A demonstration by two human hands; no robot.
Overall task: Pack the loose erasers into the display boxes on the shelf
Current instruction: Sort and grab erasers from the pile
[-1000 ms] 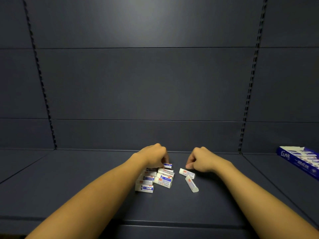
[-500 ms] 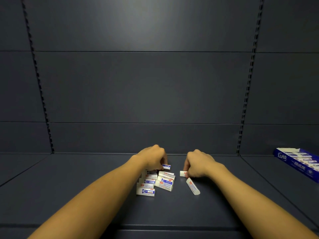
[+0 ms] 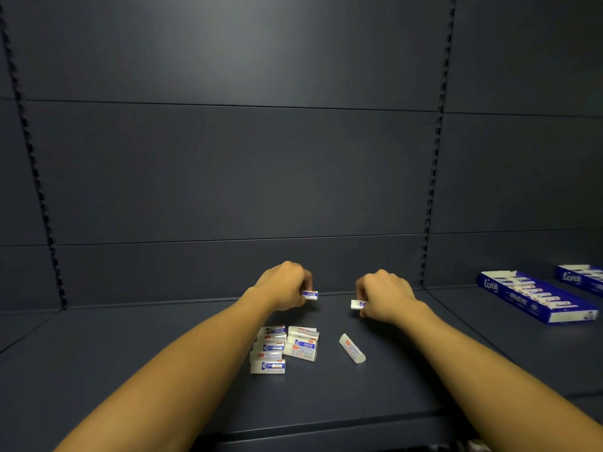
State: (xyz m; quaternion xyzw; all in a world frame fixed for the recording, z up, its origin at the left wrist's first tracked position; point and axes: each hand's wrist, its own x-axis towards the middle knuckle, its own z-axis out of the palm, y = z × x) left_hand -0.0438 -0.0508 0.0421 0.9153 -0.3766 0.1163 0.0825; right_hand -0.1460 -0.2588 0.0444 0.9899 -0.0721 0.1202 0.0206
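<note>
Second display box (image 3: 582,279): cut off by right edge, only near end visible; contents blurred. Print on first display box (image 3: 535,300) and on wrappers in eraser pile (image 3: 283,348) too small to read; count of pile uncertain, pieces overlapping. Erasers held in left hand (image 3: 284,285) and right hand (image 3: 385,296) largely hidden by curled fingers, one end of each showing; both forearms cut off by bottom edge.
</note>
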